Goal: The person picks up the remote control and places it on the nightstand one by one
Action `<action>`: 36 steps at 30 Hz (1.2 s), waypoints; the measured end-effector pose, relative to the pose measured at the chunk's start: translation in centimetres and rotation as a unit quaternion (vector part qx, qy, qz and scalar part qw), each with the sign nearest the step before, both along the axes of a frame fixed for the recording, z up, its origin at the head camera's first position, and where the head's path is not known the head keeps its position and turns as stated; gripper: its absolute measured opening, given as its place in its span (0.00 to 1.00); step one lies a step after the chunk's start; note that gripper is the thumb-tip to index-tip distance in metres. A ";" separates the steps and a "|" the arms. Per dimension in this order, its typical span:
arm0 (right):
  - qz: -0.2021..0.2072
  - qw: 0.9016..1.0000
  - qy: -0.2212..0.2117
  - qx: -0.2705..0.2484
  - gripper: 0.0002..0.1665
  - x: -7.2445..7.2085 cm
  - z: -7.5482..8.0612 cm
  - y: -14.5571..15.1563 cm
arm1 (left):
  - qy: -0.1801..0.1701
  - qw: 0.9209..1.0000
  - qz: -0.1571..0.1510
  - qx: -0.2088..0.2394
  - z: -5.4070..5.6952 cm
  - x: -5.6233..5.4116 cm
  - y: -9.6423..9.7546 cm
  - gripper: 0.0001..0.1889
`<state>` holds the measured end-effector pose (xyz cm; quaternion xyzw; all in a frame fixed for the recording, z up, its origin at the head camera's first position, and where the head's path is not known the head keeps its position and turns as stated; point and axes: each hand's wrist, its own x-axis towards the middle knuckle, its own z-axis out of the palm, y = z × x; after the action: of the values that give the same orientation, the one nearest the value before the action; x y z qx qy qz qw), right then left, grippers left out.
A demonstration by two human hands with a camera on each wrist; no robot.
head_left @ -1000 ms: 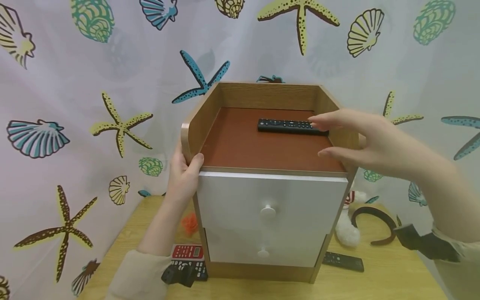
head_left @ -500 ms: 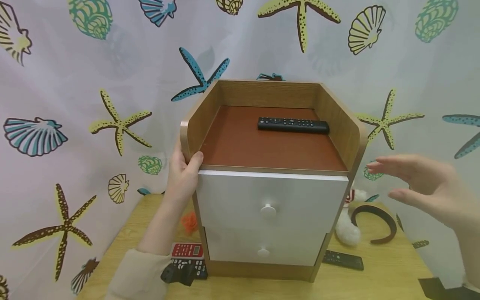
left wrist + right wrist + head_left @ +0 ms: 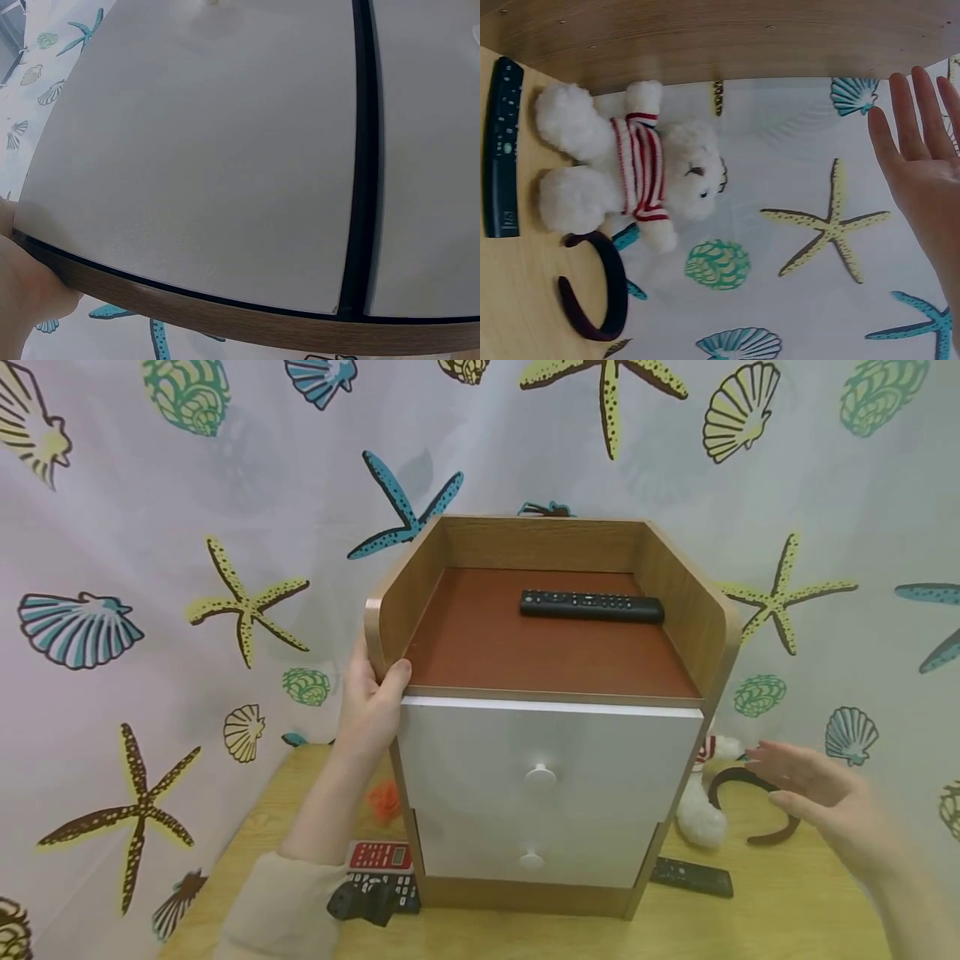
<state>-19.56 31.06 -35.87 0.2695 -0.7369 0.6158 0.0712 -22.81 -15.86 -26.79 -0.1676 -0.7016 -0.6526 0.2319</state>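
A small wood-effect cabinet (image 3: 525, 897) with two white drawer fronts stands upright in the middle of the head view, both drawers pushed in. My left hand (image 3: 367, 706) grips its left side panel, thumb over the front edge of the top and fingers behind the panel. The left wrist view shows that hand (image 3: 34, 289) at the cabinet's edge. On the cabinet's reddish-brown top lies a black remote control (image 3: 591, 607). To the right of the cabinet my right hand (image 3: 821, 802) hangs in the air with nothing in it, its fingers extended in the right wrist view.
Right of the cabinet are a white teddy bear (image 3: 641, 161) in a striped sweater, a dark headband (image 3: 615, 292) and another remote (image 3: 692, 877). On the left lie a red calculator (image 3: 381, 857), a dark calculator (image 3: 405, 893) and an orange item (image 3: 385, 799). A patterned curtain (image 3: 300, 502) hangs behind.
My right hand has drawn back from above the remote on the cabinet top, moving right and then down. The remote stays where it was; my left hand keeps its grip.
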 end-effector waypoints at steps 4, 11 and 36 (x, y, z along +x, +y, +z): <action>0.012 0.999 -0.030 -0.036 0.32 -0.8 -2.8 0.2 | -0.002 1.000 -0.001 0.007 0.0 0.0 0.1 0.29; -0.045 0.994 -0.090 0.047 0.32 -1.7 -7.1 0.0 | 0.002 1.000 0.002 0.005 -0.1 -0.1 0.1 0.28; -0.115 0.962 -0.124 0.215 0.39 -4.3 -17.1 -1.5 | 0.002 1.000 0.001 -0.008 -0.1 0.1 -0.1 0.28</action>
<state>-23.86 29.57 -52.94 0.1133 -0.8808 0.4596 -0.0099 -22.66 -15.92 -26.91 -0.1695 -0.7065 -0.6466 0.2325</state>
